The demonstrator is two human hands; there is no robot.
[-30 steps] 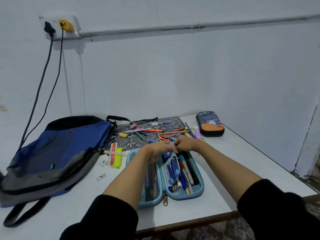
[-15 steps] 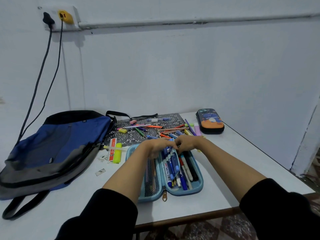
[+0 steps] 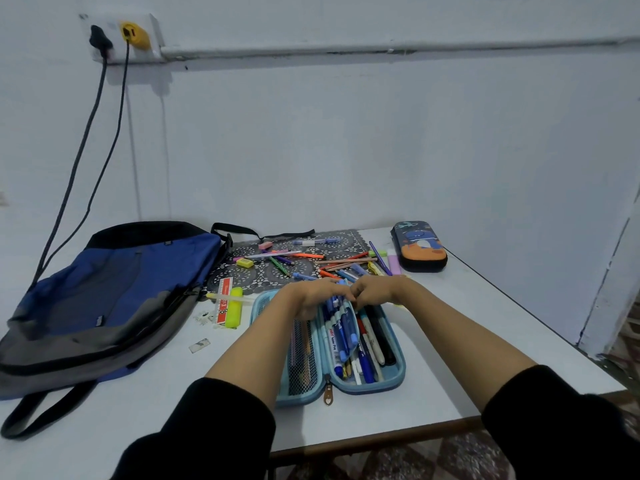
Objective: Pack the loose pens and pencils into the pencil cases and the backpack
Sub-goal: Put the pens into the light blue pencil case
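The left hand (image 3: pixel 311 296) curls its fingers round the far ends of the blue pens (image 3: pixel 341 329) in the open pencil case (image 3: pixel 398 372); the right hand (image 3: pixel 375 292) curls beside it, its hold hidden. A white pen (image 3: pixel 333 345) there reads "Pen". Loose pens and pencils (image 3: pixel 346 261) lie beyond that case, the backpack (image 3: pixel 114 289) to its left, a closed case (image 3: pixel 419 247) beyond its right

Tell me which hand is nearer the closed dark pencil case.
Right. The right hand sits in front and left of the dark pencil case; the left hand lies farther left, beside it.
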